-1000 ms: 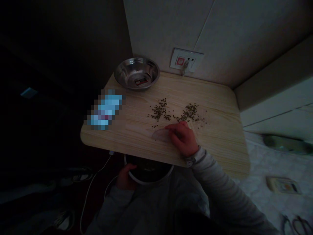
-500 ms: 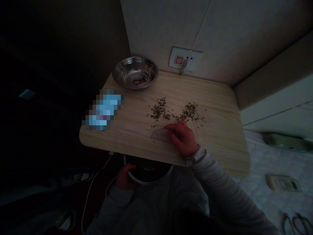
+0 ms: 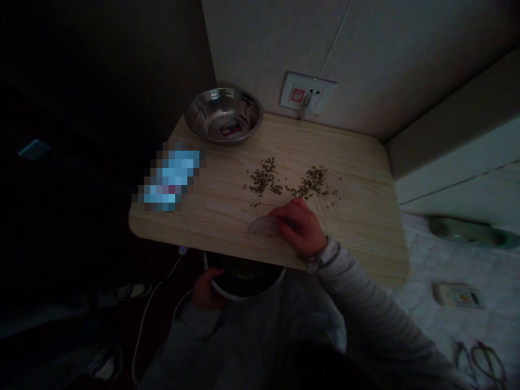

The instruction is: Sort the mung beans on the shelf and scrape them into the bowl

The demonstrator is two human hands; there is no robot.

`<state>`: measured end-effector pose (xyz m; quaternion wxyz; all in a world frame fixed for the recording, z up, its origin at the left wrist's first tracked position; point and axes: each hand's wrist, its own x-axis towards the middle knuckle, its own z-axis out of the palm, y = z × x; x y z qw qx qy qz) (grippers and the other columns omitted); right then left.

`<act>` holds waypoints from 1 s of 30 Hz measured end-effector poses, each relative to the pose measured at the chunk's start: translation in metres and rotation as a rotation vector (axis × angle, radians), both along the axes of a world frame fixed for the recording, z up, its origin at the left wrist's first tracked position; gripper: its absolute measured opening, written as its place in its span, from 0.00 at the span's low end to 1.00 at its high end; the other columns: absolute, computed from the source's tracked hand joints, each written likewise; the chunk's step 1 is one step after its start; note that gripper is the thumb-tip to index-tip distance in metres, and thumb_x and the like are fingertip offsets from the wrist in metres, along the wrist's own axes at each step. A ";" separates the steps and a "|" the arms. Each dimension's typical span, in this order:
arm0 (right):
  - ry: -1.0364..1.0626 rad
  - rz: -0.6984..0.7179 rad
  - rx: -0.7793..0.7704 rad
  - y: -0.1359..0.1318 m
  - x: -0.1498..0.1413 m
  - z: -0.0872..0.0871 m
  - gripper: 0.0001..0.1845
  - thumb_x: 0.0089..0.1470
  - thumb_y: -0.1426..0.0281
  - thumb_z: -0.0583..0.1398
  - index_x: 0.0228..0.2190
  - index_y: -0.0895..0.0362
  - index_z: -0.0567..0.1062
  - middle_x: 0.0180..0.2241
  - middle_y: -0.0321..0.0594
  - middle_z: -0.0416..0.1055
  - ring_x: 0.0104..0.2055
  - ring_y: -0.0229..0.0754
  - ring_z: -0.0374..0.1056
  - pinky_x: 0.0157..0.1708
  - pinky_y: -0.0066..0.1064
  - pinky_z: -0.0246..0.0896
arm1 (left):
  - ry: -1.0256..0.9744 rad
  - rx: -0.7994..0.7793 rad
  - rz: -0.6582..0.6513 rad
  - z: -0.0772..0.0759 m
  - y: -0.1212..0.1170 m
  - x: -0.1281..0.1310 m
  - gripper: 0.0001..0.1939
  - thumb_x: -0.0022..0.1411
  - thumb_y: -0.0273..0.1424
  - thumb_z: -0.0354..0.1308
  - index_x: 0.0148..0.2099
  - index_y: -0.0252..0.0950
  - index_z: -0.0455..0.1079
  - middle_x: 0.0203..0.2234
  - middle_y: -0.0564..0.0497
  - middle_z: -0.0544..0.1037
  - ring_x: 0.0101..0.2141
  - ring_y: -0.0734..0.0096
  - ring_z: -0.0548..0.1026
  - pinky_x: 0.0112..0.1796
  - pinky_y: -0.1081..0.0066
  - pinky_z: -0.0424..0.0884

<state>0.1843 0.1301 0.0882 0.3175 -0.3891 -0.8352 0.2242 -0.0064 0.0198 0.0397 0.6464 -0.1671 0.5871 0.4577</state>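
My right hand [image 3: 303, 226] rests low over the tabletop, fingers closed on a thin, pale, see-through piece with a curved edge [image 3: 261, 226], like a flat scraper. Just beyond the fingers lie two loose patches of small dark green beans or seeds, a left patch [image 3: 264, 179] and a right patch [image 3: 312, 183]. Below the table's front edge, my left hand [image 3: 208, 290] grips the white rim of a dark round pot or basin [image 3: 247, 297] at its left side. Its inside is too dark to make out.
On the wooden table [image 3: 227, 179] stand a steel bowl [image 3: 223, 116] at the back left and a blurred-out phone-like thing [image 3: 173, 179] at the left. A wall socket [image 3: 309, 93] holds a plug. A white cable [image 3: 152, 303] hangs at the left; glasses [image 3: 481, 362] lie at the right.
The whole view has shifted slightly, so things sit a little higher in the picture. My hands keep their grips, and the bean patches look the same.
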 end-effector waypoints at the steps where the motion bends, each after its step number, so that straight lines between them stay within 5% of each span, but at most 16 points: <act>1: 0.017 -0.011 0.002 0.000 0.000 0.000 0.10 0.46 0.74 0.51 0.32 0.56 0.70 0.26 0.37 0.71 0.26 0.36 0.63 0.35 0.35 0.54 | -0.029 -0.007 -0.006 0.000 0.000 0.000 0.09 0.44 0.21 0.50 0.20 0.34 0.70 0.17 0.50 0.75 0.34 0.60 0.73 0.37 0.64 0.69; 8: 0.002 -0.062 0.025 -0.001 -0.001 -0.001 0.10 0.47 0.74 0.51 0.32 0.56 0.70 0.27 0.37 0.72 0.27 0.37 0.63 0.34 0.35 0.54 | -0.069 -0.022 0.057 0.006 0.005 0.003 0.09 0.40 0.19 0.50 0.17 0.37 0.67 0.14 0.51 0.74 0.36 0.59 0.73 0.38 0.64 0.69; 25: -0.021 0.149 0.047 -0.015 -0.006 -0.002 0.12 0.45 0.75 0.50 0.34 0.56 0.69 0.20 0.35 0.66 0.23 0.35 0.59 0.32 0.34 0.52 | -0.083 -0.042 0.065 0.010 0.005 0.004 0.10 0.40 0.19 0.49 0.23 0.33 0.71 0.23 0.48 0.77 0.37 0.59 0.73 0.39 0.63 0.69; 30: -0.011 0.198 0.063 -0.026 -0.006 -0.001 0.13 0.45 0.75 0.50 0.34 0.57 0.69 0.20 0.36 0.66 0.24 0.36 0.60 0.29 0.32 0.53 | -0.086 -0.029 0.041 0.007 0.004 0.001 0.10 0.42 0.19 0.50 0.17 0.34 0.68 0.15 0.49 0.75 0.36 0.59 0.73 0.40 0.65 0.68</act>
